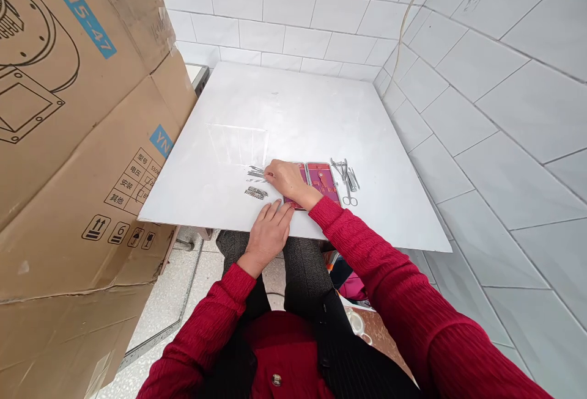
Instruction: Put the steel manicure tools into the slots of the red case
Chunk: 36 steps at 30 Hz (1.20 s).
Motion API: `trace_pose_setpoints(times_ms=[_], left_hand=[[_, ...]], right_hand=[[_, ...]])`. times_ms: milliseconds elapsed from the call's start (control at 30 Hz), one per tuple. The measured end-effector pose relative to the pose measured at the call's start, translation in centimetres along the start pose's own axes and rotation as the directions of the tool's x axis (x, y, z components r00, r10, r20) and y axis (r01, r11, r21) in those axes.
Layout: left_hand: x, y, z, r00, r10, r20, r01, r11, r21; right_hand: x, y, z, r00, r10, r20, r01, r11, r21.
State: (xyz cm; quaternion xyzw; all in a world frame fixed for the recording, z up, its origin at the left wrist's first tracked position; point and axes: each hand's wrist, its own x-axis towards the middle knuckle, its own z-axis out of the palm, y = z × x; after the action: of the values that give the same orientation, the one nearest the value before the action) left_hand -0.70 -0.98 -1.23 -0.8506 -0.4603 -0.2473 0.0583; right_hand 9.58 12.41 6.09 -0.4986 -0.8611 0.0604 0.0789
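An opened manicure case [323, 182] with a red and purple lining lies near the table's front edge. My right hand [287, 179] crosses over its left half, fingers pinched at a group of slim metal tools [255, 172]; what they hold, if anything, is hidden. My left hand [270, 228] rests flat with fingers stretched out at the case's lower left corner. Left of it lie several small nail clippers [255, 193]. Right of the case are a pair of small scissors [350, 200], plier-like nippers [340, 165] and other thin metal tools [353, 179].
The white tabletop [321, 106] carries a faint rectangular outline [238, 142], possibly a clear sheet. A tall cardboard box [92, 142] stands close on the left. Tiled walls [504, 112] bound the back and right, with a pale cable [406, 14] hanging in the corner.
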Motion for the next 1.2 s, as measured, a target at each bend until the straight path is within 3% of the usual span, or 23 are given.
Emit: trace_pose_setpoints(times_ms=[867,1000,1200], left_hand=[[0.1,0.0,-0.3,1.000,0.004,0.002,-0.004,1.000,0.003],[0.0,0.0,-0.3,1.000,0.007,0.000,-0.007,1.000,0.007],[0.0,0.0,-0.3,1.000,0.005,0.009,-0.005,1.000,-0.002]], right_hand=[[1.7,-1.0,0.8,0.997,-0.056,0.058,0.063,0.990,-0.123],[2.0,-2.2,-0.6,0.979,-0.147,0.144,0.177,0.958,-0.227],[1.9,-3.3,-2.2,0.911,-0.311,0.272,0.389,0.866,-0.312]])
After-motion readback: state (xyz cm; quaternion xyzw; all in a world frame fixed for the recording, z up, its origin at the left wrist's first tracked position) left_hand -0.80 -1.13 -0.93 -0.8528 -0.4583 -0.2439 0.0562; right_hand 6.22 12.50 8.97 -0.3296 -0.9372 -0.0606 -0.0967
